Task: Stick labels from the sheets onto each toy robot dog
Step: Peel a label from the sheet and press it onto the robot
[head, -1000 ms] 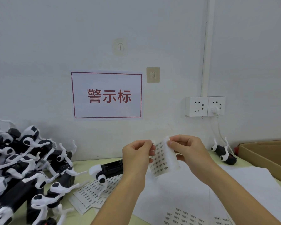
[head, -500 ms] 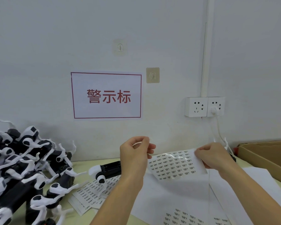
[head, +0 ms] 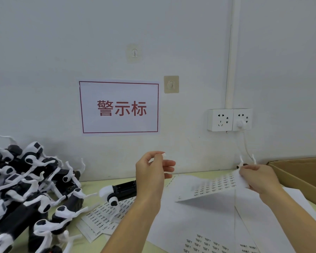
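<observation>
Hands are raised above the table (head: 91,185), both forearms reaching up from the lower edge of the view. A small white label (head: 163,155) is pinched between thumb and forefinger of the left hand (head: 151,172), which is held upright with its back to the camera, the other fingers loosely extended to the right. A label sheet (head: 208,188) is gripped at its far right edge by the right hand (head: 259,177), fingers curled over the paper; the sheet is tilted, its near left corner dipped toward the large white paper (head: 199,221) spread on the table, its rows of small printed labels faced upward. Whether that corner is touching the paper cannot be told. More label sheets (head: 102,219) are fanned out on the table below the left forearm, and further rows of labels are seen at the bottom edge. One toy robot dog (head: 120,191), black-bodied with white parts, is laid on its side just behind the left wrist, partly hidden by it. A heap of robot dogs (head: 26,190) is piled at far left. A cardboard box (head: 299,172) is set at far right, and a red-bordered sign (head: 119,107) and wall sockets (head: 230,119) are fixed on the wall.
</observation>
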